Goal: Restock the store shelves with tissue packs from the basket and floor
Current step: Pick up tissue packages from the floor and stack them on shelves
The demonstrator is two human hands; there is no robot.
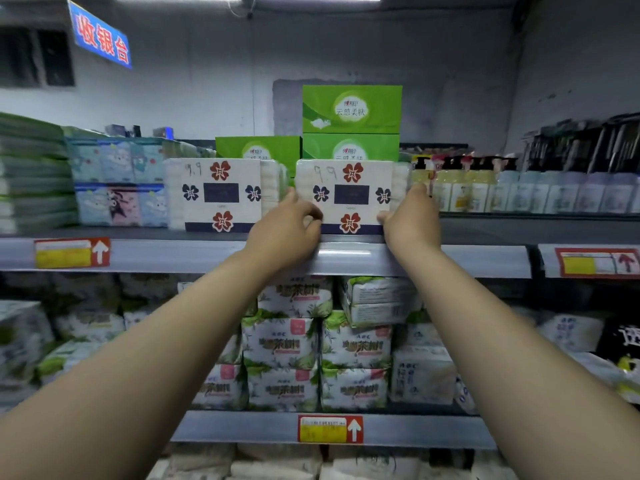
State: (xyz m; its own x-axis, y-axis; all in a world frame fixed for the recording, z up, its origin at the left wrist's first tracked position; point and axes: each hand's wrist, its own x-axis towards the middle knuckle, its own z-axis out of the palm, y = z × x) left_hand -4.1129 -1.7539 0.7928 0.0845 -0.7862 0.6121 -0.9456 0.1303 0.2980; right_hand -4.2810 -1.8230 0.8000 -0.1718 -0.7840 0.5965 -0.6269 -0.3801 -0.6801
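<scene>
Both hands, left hand (pixel 289 226) and right hand (pixel 408 216), grip the flowered tissue pack (pixel 349 195) on the top shelf (pixel 485 233); placing step, next push it flush beside its twin pack (pixel 218 194).

Single head view, facing forward, close to store shelves (pixel 346 258)

The upper shelf (pixel 485 233) carried, left to right, a stack of green-and-white packs (pixel 31 174), cartoon-printed packs (pixel 117 188) in two tiers, two tissue packs upright near the front edge, namely the left flower pack (pixel 221 195) and the right flower pack (pixel 351 197), just apart, and a row of pump bottles (pixel 467 192). Green boxes (pixel 351 109) stood behind the flower packs, two stacked at the right. The lower shelf (pixel 242 429) held leaf-printed packs (pixel 282 342) piled three high — a red-and-yellow price tag (pixel 330 429) on its rail.
</scene>
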